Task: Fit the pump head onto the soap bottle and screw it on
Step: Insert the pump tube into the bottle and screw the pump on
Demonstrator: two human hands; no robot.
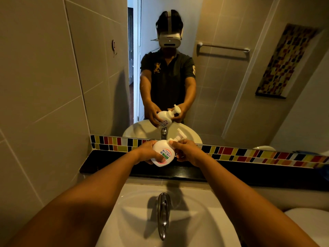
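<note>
A white soap bottle (162,154) with a pink and green label is held tilted in the air above the black ledge (110,164), its neck pointing up and to the right. My left hand (146,152) grips the bottle's body. The white pump head (179,137) sits on the bottle's neck, nozzle pointing up and away. My right hand (187,152) is closed around the pump's collar at the neck. The mirror shows the same hold from the front.
A chrome tap (163,213) rises over the white sink (135,216) right under my arms. A multicoloured tile strip (249,154) runs behind the ledge below the mirror (222,72). A white rounded object (308,221) sits at the lower right.
</note>
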